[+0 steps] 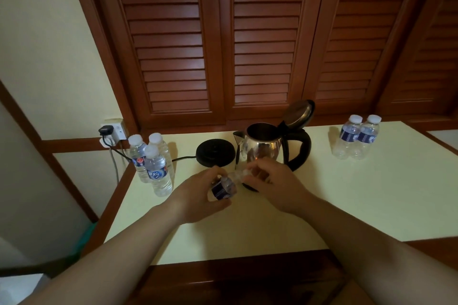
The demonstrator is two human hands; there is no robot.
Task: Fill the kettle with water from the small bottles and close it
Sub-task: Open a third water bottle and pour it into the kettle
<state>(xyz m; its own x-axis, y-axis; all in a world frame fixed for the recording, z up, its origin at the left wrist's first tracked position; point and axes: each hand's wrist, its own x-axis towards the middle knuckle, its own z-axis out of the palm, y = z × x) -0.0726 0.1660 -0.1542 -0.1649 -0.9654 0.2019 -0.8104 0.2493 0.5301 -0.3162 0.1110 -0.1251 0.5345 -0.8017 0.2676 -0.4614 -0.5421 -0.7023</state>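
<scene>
Before kettle [266, 146] – left hand [198, 195] clamps bottle [224, 187] | right hand [275, 184] covers cap – grip unclear

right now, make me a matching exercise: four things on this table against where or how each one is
Things:
1. kettle lid
2. small bottle
3. power base
4. pair of small bottles

States:
a. held in both hands
b. far right of the table, capped
c. flipped open
d. left of the kettle, nothing on it

Pairs: 1-c, 2-a, 3-d, 4-b
</scene>
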